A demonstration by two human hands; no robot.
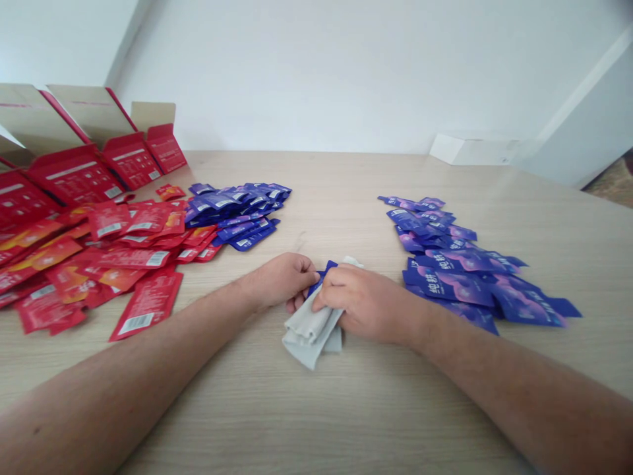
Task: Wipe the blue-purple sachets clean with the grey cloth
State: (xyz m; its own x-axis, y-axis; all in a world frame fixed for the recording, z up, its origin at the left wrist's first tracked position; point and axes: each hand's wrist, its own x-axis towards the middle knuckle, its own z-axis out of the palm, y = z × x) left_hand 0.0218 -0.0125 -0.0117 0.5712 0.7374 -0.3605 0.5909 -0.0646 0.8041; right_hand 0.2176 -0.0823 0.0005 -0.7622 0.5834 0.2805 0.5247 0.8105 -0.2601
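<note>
At the middle of the table, my left hand (289,280) pinches the edge of a blue sachet (316,280), most of which is hidden behind my fingers. My right hand (368,300) is closed around a folded pale grey cloth (311,330) and presses it against the sachet. The cloth's loose folds hang toward me below the fingers. Left of my hands lies a heap of blue-purple sachets (237,204). On the right, more blue-purple sachets (455,277) lie overlapping in a slanting row, printed side up.
Red and orange sachets (123,257) spread over the table's left side. Behind them stand several red cartons (74,175) with raised flaps. A white box (472,150) sits at the back right by the wall. The wooden table (336,198) reaches the wall.
</note>
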